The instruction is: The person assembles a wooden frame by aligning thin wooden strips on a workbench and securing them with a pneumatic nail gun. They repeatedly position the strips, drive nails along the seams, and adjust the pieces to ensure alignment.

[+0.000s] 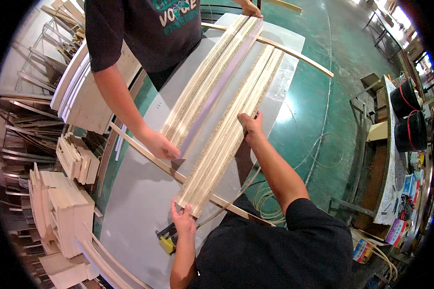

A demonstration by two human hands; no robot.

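A long, narrow bundle of wooden strips (229, 130), pale with speckled edges, lies slanting over two thin wooden battens. My left hand (184, 221) grips its near end, fingers curled over the edge. Farther up, my right hand (250, 126) is closed around its right side. Next to it, on the left, is a similar bundle (202, 91) with a purplish strip (222, 89) along its right side; a co-worker's hands hold that one at its two ends. Beside my left wrist, a yellow and black air nailer (167, 242) rests on the grey tabletop (135, 216).
The co-worker (144, 38) stands across the table. The battens (294, 54) stick out past its right edge. A hose (267, 197) lies coiled on the green floor. Stacked wood pieces (62, 207) stand at left; a bench with black buckets (410, 130) is at right.
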